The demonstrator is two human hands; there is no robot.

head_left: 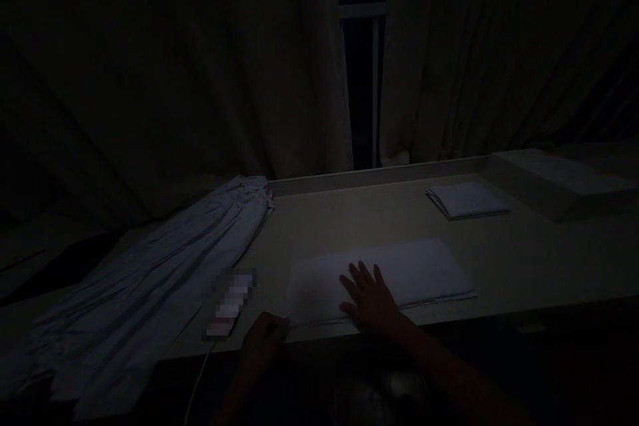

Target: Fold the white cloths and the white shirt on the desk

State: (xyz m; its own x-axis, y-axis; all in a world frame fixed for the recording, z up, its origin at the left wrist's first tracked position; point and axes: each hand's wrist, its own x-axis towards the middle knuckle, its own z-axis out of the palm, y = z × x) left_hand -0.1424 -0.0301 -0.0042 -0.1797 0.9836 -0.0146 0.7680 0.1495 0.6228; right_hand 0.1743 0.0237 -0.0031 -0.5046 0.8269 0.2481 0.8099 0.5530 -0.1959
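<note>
Nearest, at eight o'clock from the middle of the folded white cloth [424, 266] on the table [339, 219], the left hand [262, 336] curls beside its near corner; whether that grip pinches fabric, I cannot tell. The right hand [372, 299] lies palm down on the cloth, its grip spread wide, grasping nothing. A blurred, corded item [232, 303] rests toward nine o'clock, a rumpled cloth [170, 273] beyond it. Farther off come a smaller folded cloth [469, 200] at one-thirty, a pale block [559, 180] at two and, at twelve, a window [359, 80] between curtains [429, 66].
</note>
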